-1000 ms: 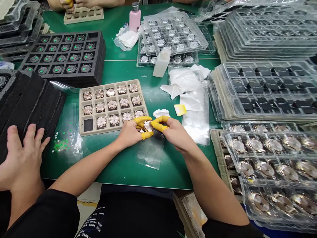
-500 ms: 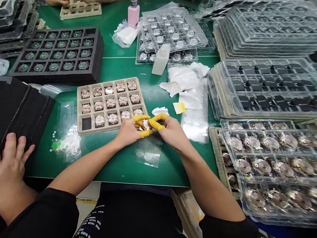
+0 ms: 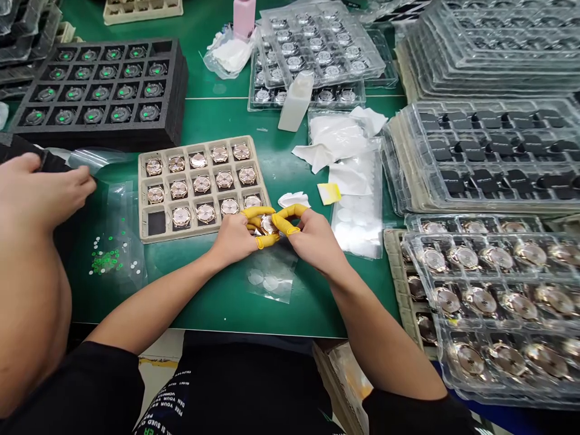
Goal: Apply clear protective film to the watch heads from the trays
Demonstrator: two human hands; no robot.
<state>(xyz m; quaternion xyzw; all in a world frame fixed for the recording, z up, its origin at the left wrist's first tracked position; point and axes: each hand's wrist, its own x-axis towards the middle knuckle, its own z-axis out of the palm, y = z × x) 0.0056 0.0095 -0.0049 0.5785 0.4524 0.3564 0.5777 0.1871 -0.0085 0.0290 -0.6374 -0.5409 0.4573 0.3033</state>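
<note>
A round rose-gold watch case (image 3: pixel 268 224) is pinched between my two hands, just off the near right corner of a beige tray (image 3: pixel 144 205). My left hand (image 3: pixel 238 234) grips its left side with fingers in yellow finger cots. From the right, the cot-covered fingers of my right hand (image 3: pixel 304 232) close on its rim. Similar watch cases fill the tray's compartments, except the near left one, which shows a dark bottom. A clear plastic piece with round stickers (image 3: pixel 270 282) lies on the green table below my hands.
Another person's hand (image 3: pixel 49 187) reaches in at the left, over a black foam block. A foam tray (image 3: pixel 174 115) of watch parts sits behind. Clear trays (image 3: pixel 489 208) are stacked at right. White wipes (image 3: pixel 338 145), a yellow-white pad (image 3: pixel 328 193) and a white bottle (image 3: pixel 296 103) lie beyond my right hand.
The other person's hand at the left has risen and moved forward along the black foam, which now shows less. My hands keep hold of the watch case in nearly the same place.
</note>
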